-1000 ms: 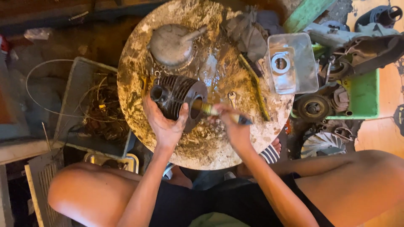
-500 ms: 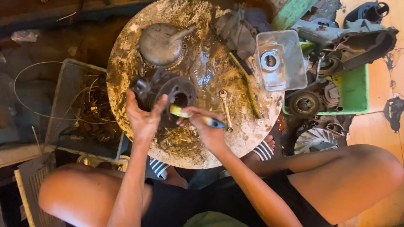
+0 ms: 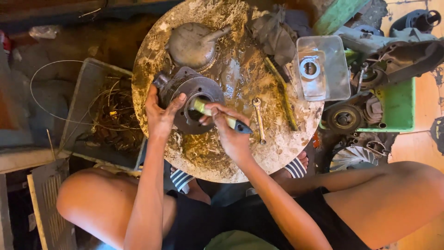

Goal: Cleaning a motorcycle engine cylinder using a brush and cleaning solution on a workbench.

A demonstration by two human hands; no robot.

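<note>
L hand (image 3: pixel 159 115) is gripping the rim of the metal cylinder (image 3: pixel 192 99), fingers closed around its edge. R hand (image 3: pixel 229 134) is holding a brush (image 3: pixel 219 116), fingers shut on its handle, bristle end just inside the bore. Cleaning seems midway: cylinder and round table (image 3: pixel 212 157) are looking dirty. Wrench (image 3: pixel 258 118) is lying just beside R fingers.

Your finned grey engine cylinder (image 3: pixel 192 98) lies on its side just left of frame centre, its round bore facing you. The brush (image 3: pixel 221 117), pale bristles and dark handle, angles into that bore, bristle end inside.
</note>
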